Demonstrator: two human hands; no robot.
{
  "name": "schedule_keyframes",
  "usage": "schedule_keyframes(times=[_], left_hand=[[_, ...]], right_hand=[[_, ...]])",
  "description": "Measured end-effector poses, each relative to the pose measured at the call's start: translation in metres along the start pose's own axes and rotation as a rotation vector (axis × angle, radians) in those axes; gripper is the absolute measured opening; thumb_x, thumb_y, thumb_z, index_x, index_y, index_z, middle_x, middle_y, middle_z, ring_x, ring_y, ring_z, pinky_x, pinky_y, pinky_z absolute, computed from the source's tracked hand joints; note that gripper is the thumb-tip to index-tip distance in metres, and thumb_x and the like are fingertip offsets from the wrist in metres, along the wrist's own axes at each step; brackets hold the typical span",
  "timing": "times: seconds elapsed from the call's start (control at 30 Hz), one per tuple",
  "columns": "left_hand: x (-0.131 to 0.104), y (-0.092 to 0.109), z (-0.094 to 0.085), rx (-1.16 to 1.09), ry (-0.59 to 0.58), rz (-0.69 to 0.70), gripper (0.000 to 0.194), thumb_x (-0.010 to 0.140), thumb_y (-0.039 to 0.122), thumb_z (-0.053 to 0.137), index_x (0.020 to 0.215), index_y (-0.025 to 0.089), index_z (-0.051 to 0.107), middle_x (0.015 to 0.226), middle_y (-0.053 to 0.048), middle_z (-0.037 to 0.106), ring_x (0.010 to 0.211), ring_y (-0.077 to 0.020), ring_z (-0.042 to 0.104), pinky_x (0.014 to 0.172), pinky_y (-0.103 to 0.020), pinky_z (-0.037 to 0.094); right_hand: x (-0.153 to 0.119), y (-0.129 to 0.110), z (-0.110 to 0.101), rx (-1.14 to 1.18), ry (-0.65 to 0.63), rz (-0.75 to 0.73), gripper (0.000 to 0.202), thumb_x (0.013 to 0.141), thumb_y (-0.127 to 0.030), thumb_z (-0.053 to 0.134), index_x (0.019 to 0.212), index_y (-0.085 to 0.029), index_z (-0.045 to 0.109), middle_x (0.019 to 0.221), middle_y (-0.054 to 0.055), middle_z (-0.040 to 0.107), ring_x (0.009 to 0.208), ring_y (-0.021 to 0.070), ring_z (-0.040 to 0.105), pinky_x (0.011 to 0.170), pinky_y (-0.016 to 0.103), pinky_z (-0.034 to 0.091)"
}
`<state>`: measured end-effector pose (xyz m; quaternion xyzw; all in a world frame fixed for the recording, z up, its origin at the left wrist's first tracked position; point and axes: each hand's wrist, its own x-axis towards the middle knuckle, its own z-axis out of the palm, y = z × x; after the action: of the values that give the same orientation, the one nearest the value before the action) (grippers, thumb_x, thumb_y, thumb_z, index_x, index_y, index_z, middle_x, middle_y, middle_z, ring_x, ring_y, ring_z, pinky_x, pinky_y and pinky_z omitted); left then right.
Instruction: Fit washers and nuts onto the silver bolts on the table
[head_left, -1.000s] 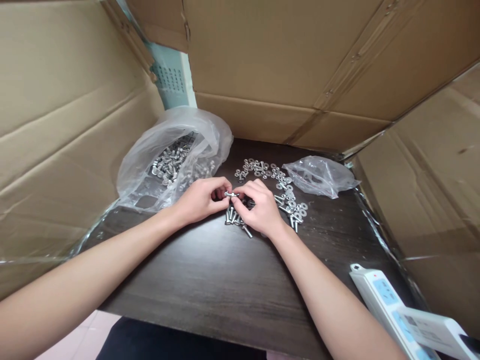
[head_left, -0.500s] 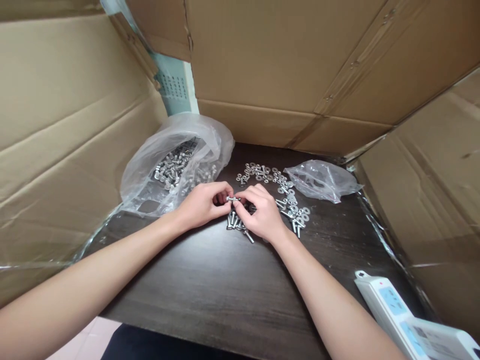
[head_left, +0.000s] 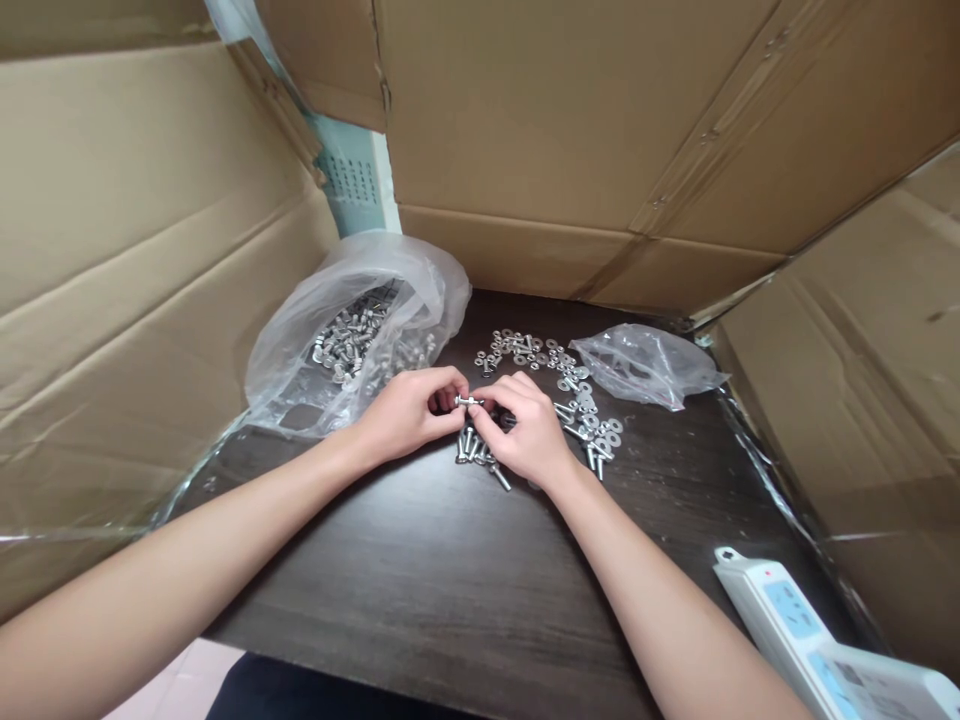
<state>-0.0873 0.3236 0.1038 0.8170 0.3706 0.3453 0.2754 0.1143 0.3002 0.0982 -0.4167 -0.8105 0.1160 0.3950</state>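
Note:
Between the fingertips of both hands lies a silvery bolt (head_left: 469, 401), roughly level, with a small part around its shank. My left hand (head_left: 412, 412) pinches its left end. My right hand (head_left: 525, 425) grips the right end with thumb and fingers. Just below the hands, several loose bolts (head_left: 474, 446) rest on the dark table (head_left: 420, 580), partly covered by my right hand. Behind and to the right, washers and nuts (head_left: 525, 346) spread in a curved band, with more bolts (head_left: 592, 455) at its near right end.
A clear plastic bag (head_left: 285, 350) holding many metal fasteners stands at the back left. Another clear bag (head_left: 649, 365) lies at the back right. A white power strip (head_left: 795, 620) sits at the lower right. Cardboard walls (head_left: 525, 120) surround the table.
The whole view has shifted slightly. Both hands keep their grip on the bolt, with only a tiny movement of the fingers.

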Motion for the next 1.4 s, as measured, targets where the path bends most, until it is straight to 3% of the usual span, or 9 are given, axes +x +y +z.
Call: schedule_keyframes(times=[0.83, 1.4], left_hand=[[-0.0010, 0.0041, 0.0011, -0.013, -0.004, 0.031, 0.008, 0.089, 0.022, 0.067, 0.095, 0.018, 0.065, 0.078, 0.002, 0.070, 0.068, -0.0113, 0.064, 0.065, -0.021, 0.053], [-0.0014, 0.0023, 0.0019, -0.014, -0.007, 0.026, 0.010, 0.092, 0.026, 0.068, 0.097, 0.018, 0.065, 0.080, 0.001, 0.071, 0.069, -0.0117, 0.065, 0.066, -0.022, 0.054]], right_hand=[[0.0020, -0.0022, -0.0037, -0.005, -0.047, 0.018, 0.022, 0.100, -0.021, 0.050, 0.082, -0.020, 0.063, 0.082, 0.005, 0.065, 0.081, 0.0216, 0.052, 0.075, 0.037, 0.043], [0.0010, -0.0020, -0.0027, 0.006, -0.033, 0.031, 0.017, 0.098, -0.020, 0.052, 0.085, -0.020, 0.063, 0.083, 0.005, 0.065, 0.083, 0.0221, 0.054, 0.075, 0.037, 0.044]])
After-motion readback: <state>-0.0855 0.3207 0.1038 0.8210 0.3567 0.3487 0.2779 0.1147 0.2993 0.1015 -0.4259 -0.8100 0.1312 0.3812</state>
